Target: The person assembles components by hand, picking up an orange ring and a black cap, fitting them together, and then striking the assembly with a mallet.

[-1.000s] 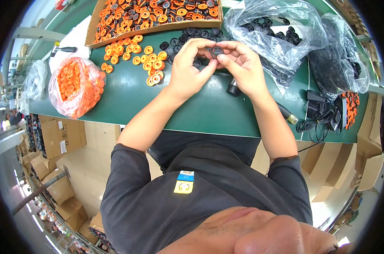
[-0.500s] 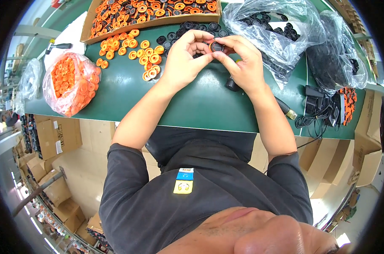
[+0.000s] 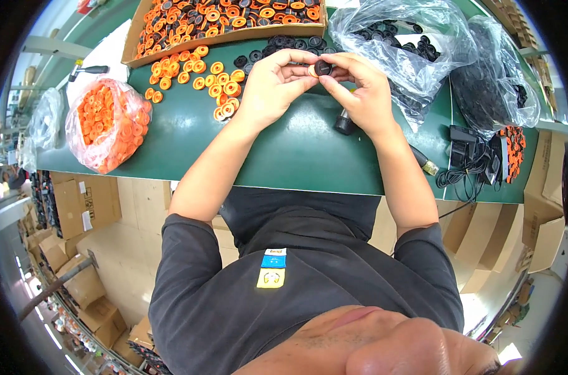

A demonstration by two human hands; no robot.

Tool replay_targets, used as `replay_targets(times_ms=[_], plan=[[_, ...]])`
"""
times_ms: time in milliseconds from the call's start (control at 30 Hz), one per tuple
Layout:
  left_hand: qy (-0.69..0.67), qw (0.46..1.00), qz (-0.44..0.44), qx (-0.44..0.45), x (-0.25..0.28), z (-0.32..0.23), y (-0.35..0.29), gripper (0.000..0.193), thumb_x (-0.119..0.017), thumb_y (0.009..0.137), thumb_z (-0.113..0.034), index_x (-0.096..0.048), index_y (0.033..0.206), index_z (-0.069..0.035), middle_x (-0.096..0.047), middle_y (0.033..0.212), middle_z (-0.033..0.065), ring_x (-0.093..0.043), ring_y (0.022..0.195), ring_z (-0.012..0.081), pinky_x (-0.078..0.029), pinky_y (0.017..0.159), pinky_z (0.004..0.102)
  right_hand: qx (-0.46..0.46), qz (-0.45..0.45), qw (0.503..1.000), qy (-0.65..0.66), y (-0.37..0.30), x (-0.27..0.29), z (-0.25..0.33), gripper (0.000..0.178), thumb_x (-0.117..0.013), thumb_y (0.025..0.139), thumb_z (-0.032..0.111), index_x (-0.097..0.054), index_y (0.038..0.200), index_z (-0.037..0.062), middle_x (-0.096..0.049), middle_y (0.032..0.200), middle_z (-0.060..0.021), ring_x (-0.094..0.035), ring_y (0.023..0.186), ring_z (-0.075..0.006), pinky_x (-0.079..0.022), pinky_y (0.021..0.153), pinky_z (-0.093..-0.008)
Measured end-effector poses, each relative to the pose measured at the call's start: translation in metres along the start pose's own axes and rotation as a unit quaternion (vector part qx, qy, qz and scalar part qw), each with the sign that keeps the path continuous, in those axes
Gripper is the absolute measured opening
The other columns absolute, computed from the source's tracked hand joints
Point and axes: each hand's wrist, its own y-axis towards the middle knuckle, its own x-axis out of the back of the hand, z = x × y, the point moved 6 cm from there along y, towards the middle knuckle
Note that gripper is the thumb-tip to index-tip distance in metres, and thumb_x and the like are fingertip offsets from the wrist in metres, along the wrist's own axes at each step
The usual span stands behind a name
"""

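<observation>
Between my fingertips, over the green table, a small round black cap (image 3: 323, 67) faces up at a tilt, with an orange ring part (image 3: 312, 71) against its left side. My left hand (image 3: 274, 90) pinches the orange part. The fingers and thumb of my right hand (image 3: 364, 94) close on the black cap. Loose orange rings (image 3: 221, 87) lie left of my left hand, and black caps (image 3: 278, 44) are heaped just beyond both hands. Under my right hand stands a dark cylindrical tool end (image 3: 344, 124), partly hidden by the hand.
A cardboard tray (image 3: 228, 34) of orange and black pieces stands at the back. A clear bag of orange rings (image 3: 109, 125) sits at left, near a hammer-like tool (image 3: 90, 69). Plastic bags of black parts (image 3: 409, 81) lie at right, with a coiled cable (image 3: 468, 175) nearer the edge.
The piece between my fingers has turned, so its black face now shows more and the orange part sits to its left. Both hands stay in nearly the same place.
</observation>
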Motion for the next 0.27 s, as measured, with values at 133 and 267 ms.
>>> replay_targets(times_ms=[133,267], plan=[[0.031,0.999,-0.011,0.033,-0.0012,0.0003,-0.0005,0.036,-0.068,0.089,0.007,-0.060,0.124,0.004,-0.069,0.112,0.0128,-0.068,0.104,0.0172,-0.055,0.094,0.0294,0.009,0.005,1.000,0.002,0.0007,0.0012,-0.0001,0.034,-0.075,0.082,-0.001,-0.071,0.115,-0.0001,-0.071,0.107,-0.0113,-0.072,0.084,-0.0161,-0.059,0.075,-0.0265],[0.044,0.999,-0.008,0.010,0.0014,0.0020,-0.0018,0.038,-0.068,0.090,0.004,-0.059,0.126,0.004,-0.069,0.114,0.0143,-0.068,0.105,0.0176,-0.056,0.094,0.0296,0.002,0.017,1.000,0.000,0.0005,-0.0006,-0.0009,0.035,-0.076,0.081,-0.001,-0.070,0.115,-0.0001,-0.070,0.112,-0.0116,-0.073,0.086,-0.0170,-0.059,0.078,-0.0272]])
